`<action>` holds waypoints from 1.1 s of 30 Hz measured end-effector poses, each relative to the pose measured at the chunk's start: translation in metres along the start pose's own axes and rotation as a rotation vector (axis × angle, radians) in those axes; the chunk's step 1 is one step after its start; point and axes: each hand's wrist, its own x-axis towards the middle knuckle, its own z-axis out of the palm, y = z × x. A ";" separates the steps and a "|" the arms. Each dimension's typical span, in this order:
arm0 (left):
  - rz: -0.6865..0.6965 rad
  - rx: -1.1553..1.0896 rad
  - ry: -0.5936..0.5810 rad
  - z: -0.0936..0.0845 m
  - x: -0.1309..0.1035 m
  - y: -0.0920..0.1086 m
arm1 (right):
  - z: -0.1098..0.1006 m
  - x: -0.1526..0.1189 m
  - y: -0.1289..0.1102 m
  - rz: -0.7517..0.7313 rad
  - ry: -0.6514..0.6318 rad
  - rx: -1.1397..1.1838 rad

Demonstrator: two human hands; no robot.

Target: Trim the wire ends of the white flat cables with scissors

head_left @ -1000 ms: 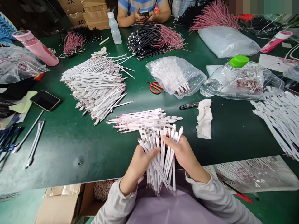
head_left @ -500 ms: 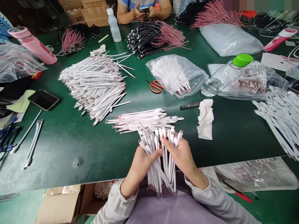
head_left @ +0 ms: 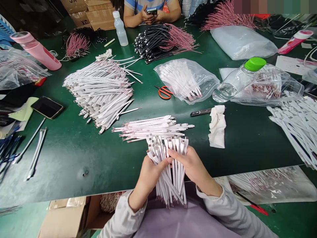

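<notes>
Between my hands is a bunch of short white flat cables (head_left: pixel 176 168), connector ends up, stripped wire ends hanging toward my lap. My left hand (head_left: pixel 151 168) is closed around the left part of the bunch, its thumb across the front. My right hand (head_left: pixel 194 163) grips the right part, thumb laid over the cables just below the connectors. The fingers behind the bunch are hidden. Just beyond my hands, a flat pile of white cables (head_left: pixel 148 128) lies sideways on the green table (head_left: pixel 106 158). Farther left is a larger heap of white cables (head_left: pixel 99 86).
Orange-handled scissors (head_left: pixel 164 93), a bag of white cables (head_left: pixel 183 79), a cutter knife (head_left: pixel 200 112) and a white cloth (head_left: pixel 217 129) lie ahead. A clear bottle (head_left: pixel 239 81) rests at right, a phone (head_left: pixel 47 107) at left. Across the table, a person's hands (head_left: pixel 151 16) hold a phone.
My right thumb has shifted slightly left over the cables. The right-hand cables now stand straighter and closer together, where some leaned outward before. My left hand has barely moved.
</notes>
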 end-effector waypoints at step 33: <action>-0.020 0.023 -0.024 -0.004 -0.004 -0.001 | 0.001 -0.003 -0.001 0.048 0.073 0.103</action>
